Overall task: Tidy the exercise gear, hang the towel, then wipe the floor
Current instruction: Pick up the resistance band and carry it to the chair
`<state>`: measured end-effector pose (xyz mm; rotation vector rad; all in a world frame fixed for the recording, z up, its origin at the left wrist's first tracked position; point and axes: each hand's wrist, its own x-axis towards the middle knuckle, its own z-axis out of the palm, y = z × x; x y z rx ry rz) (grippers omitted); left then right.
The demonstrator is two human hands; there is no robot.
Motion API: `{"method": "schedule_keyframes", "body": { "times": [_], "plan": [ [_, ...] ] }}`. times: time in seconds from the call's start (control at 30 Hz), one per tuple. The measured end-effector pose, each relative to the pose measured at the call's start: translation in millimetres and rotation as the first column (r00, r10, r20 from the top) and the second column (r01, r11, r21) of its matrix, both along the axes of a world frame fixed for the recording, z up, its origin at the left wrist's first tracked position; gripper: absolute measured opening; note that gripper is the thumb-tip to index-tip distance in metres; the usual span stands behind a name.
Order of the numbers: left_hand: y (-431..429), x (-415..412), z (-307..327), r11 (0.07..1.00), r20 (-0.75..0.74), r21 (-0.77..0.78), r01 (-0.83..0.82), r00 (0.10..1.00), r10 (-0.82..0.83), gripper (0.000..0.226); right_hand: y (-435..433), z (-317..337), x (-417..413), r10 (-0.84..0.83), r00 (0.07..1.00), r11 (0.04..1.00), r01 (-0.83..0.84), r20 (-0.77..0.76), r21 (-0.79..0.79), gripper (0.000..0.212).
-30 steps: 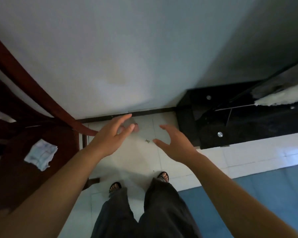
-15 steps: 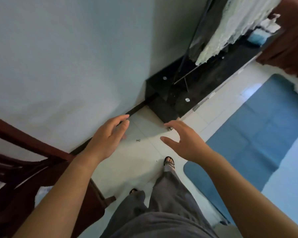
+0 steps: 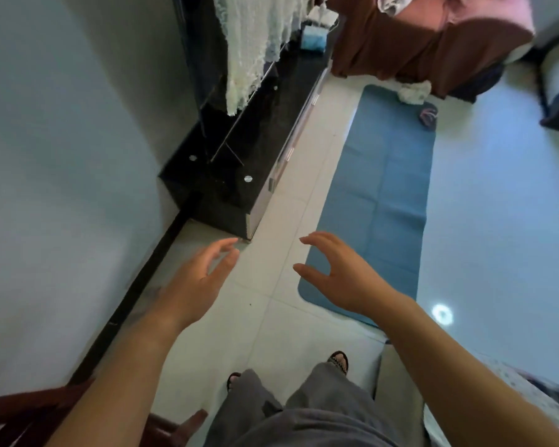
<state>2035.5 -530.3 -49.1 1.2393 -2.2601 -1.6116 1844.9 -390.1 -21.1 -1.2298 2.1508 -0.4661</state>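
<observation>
Over the pale tiled floor (image 3: 271, 317), both bare hands reach forward with nothing in them. On the left hand (image 3: 196, 282) the grip is wide, fingers spread and slightly curled above the tiles near the corner of a black glass cabinet (image 3: 239, 162). On the right hand (image 3: 339, 279) the grip is wide too, thumb and fingers arched apart like a claw, hanging over the near end of the blue exercise mat (image 3: 381, 195).

That mat lies flat and unrolled on the floor, running away from the person alongside the cabinet, a strip of tile between them. At its far end a crumpled white towel (image 3: 413, 91) sits on the mat's edge, just beside a brown-draped piece of furniture (image 3: 417, 43). Near the towel, on the mat's far corner, lies a small dark item with pinkish stripes (image 3: 428, 115), too blurred to identify.

White lacy fabric (image 3: 259, 43) hangs over the cabinet. Below, grey trouser legs (image 3: 288, 411) and two sandalled feet (image 3: 339, 361) stand on the tiles, and a dark wooden chair (image 3: 20, 411) shows at the lower left by the wall (image 3: 62, 156).
</observation>
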Motion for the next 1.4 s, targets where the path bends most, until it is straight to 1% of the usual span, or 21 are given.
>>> {"method": "schedule_keyframes", "body": {
  "times": [0.07,0.13,0.17,0.23,0.3,0.43,0.57,0.67,0.9,1.03,1.1,1.2,1.3,1.4],
  "plan": [
    [12,-33,0,0.998,0.001,0.008,0.065,0.998,-0.065,0.063,20,-1,-21,-0.069,0.998,0.998,0.069,0.001,-0.001,0.057],
    [26,-69,1,0.994,0.011,0.016,0.109,0.994,-0.109,0.066,42,-1,-45,-0.126,0.992,0.992,0.126,0.003,0.000,0.058],
    [34,-88,1,0.992,0.008,0.018,0.126,0.992,-0.126,0.064,53,-1,-57,-0.145,0.989,0.989,0.145,0.003,-0.002,0.058],
    [53,-126,1,0.985,-0.009,0.019,0.171,0.985,-0.171,0.052,76,-2,-83,-0.176,0.984,0.984,0.176,-0.002,-0.006,0.057],
    [74,-161,3,0.975,-0.017,-0.008,0.222,0.975,-0.222,0.044,99,-3,-111,-0.211,0.977,0.977,0.211,-0.006,-0.012,0.056],
    [106,-214,5,0.962,0.023,-0.047,0.269,0.963,-0.268,0.043,140,-13,-163,-0.269,0.963,0.963,0.270,0.014,-0.012,0.055],
    [120,-243,1,0.960,0.069,-0.054,0.276,0.960,-0.272,0.045,158,-24,-198,-0.276,0.960,0.961,0.276,0.038,0.010,0.057],
    [127,-267,0,0.952,0.113,-0.058,0.300,0.950,-0.292,0.046,160,-30,-222,-0.256,0.966,0.967,0.255,0.047,0.019,0.056],
    [108,-308,-7,0.937,0.135,-0.057,0.344,0.933,-0.334,0.044,145,-38,-251,-0.253,0.965,0.967,0.250,0.063,0.051,0.057],
    [83,-344,0,0.906,0.107,-0.080,0.416,0.907,-0.407,0.043,133,-29,-271,-0.331,0.943,0.944,0.330,0.032,0.020,0.055],
    [71,-361,3,0.902,0.072,-0.085,0.424,0.905,-0.419,0.042,128,-23,-282,-0.369,0.929,0.930,0.369,0.038,0.000,0.054],
    [60,-388,6,0.894,0.020,-0.083,0.440,0.898,-0.440,0.042,121,-15,-301,-0.401,0.916,0.915,0.401,0.006,-0.031,0.054],
    [58,-414,12,0.864,0.002,-0.085,0.495,0.868,-0.497,0.042,119,-9,-317,-0.453,0.891,0.889,0.453,0.004,-0.062,0.054],
    [57,-440,15,0.831,-0.006,-0.097,0.547,0.835,-0.550,0.047,120,-7,-333,-0.477,0.879,0.877,0.476,0.002,-0.064,0.054]
  ]
}}
